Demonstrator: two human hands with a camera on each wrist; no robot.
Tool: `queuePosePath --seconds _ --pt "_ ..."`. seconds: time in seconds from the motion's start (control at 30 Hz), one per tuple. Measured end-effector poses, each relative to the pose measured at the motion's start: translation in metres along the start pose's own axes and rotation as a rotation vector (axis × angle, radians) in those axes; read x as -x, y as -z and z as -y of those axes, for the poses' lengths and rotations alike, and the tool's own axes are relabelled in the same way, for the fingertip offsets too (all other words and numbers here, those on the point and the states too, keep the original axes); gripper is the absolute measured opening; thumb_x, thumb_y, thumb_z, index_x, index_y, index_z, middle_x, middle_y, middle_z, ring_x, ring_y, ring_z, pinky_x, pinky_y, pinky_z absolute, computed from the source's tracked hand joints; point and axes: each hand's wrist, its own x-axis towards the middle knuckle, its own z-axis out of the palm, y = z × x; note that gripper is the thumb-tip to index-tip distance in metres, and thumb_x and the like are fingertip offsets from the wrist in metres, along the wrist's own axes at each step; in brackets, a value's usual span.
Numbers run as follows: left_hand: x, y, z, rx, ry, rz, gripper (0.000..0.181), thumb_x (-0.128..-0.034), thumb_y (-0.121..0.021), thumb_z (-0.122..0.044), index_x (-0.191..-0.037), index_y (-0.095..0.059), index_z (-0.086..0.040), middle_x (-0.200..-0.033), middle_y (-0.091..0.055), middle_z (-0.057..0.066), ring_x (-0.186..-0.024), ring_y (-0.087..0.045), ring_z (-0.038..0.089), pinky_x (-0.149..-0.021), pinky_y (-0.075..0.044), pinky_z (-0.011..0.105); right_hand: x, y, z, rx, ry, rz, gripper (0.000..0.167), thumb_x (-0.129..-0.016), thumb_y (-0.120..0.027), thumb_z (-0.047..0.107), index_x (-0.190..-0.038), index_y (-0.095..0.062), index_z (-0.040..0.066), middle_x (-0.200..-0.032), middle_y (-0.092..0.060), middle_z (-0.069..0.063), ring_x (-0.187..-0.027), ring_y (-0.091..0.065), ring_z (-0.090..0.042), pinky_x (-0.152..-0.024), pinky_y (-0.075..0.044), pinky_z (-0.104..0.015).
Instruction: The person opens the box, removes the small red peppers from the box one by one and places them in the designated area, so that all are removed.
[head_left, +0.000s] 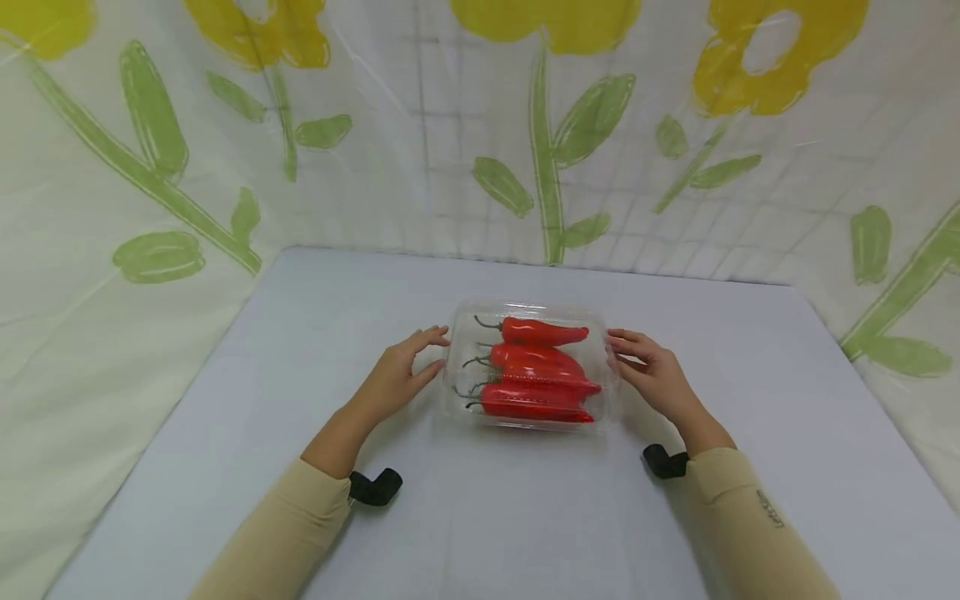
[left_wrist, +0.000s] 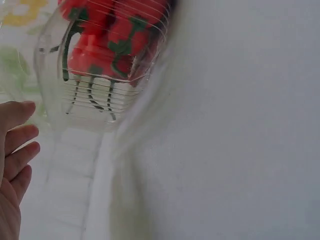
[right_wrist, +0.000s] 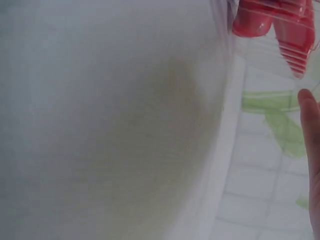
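A clear plastic clamshell box lies on the table, and through its lid several red chili peppers with thin green stems show in a stack of rows. Beside the box's left end is my left hand, thumb and fingers spread and loosely bent. In the left wrist view that hand stands a little apart from the ribbed box wall. My right hand has its fingertips at the right end of the box, touching or nearly so. Only part of that hand shows in the right wrist view.
The pale table ends at the back against a white curtain printed with yellow flowers and green leaves. A black wrist-worn device sits at the left cuff, and another black device at the right cuff.
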Motion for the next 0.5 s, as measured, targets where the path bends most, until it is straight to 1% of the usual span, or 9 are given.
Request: queuePosePath --seconds 0.13,0.23,0.33,0.43,0.5 --pt "-0.016 -0.006 0.010 -0.061 0.013 -0.071 0.031 -0.0840 -0.064 -0.005 -0.115 -0.062 -0.001 -0.128 -0.059 0.014 -0.122 -0.053 0.029 -0.104 -0.041 0.043 -0.006 0.003 0.001 0.039 -0.017 -0.038 0.032 -0.086 -0.062 0.007 -0.114 -0.062 -0.007 -0.124 -0.056 -0.021 -0.100 -0.048 0.016 -0.083 -0.043 -0.004" --pt "-0.029 -0.008 0.016 -0.075 0.032 -0.105 0.033 -0.0842 -0.063 -0.004 -0.117 -0.061 -0.001 -0.123 -0.062 0.015 -0.118 -0.056 0.029 -0.100 -0.045 0.043 -0.014 0.004 0.002 0.070 -0.026 -0.082 0.026 -0.086 -0.062 0.007 -0.108 -0.066 -0.005 -0.116 -0.060 -0.019 -0.095 -0.049 0.015 -0.081 -0.044 -0.003" --pt "-0.044 -0.009 0.020 -0.083 0.033 -0.159 0.028 -0.0847 -0.063 -0.005 -0.112 -0.064 0.002 -0.114 -0.066 0.017 -0.111 -0.060 0.030 -0.097 -0.048 0.043 -0.027 0.006 0.003 0.105 -0.029 -0.133 0.022 -0.086 -0.063 0.009 -0.103 -0.067 -0.004 -0.107 -0.063 -0.018 -0.088 -0.050 0.015 -0.078 -0.045 -0.002" --pt "-0.061 -0.007 0.023 -0.081 0.024 -0.208 0.021 -0.0858 -0.063 -0.009 -0.104 -0.065 0.002 -0.105 -0.068 0.017 -0.105 -0.063 0.029 -0.093 -0.049 0.043 -0.043 0.007 0.004 0.148 -0.039 -0.172 0.022 -0.087 -0.062 0.014 -0.102 -0.067 -0.002 -0.099 -0.065 -0.016 -0.080 -0.052 0.015 -0.073 -0.045 -0.001" --pt "-0.074 -0.006 0.026 -0.071 0.035 -0.227 0.020 -0.0865 -0.062 -0.011 -0.102 -0.065 0.001 -0.102 -0.069 0.017 -0.101 -0.064 0.029 -0.092 -0.049 0.043 -0.055 0.007 0.004 0.153 -0.046 -0.193 0.024 -0.088 -0.061 0.015 -0.104 -0.066 -0.003 -0.097 -0.066 -0.017 -0.075 -0.055 0.011 -0.069 -0.045 -0.002"
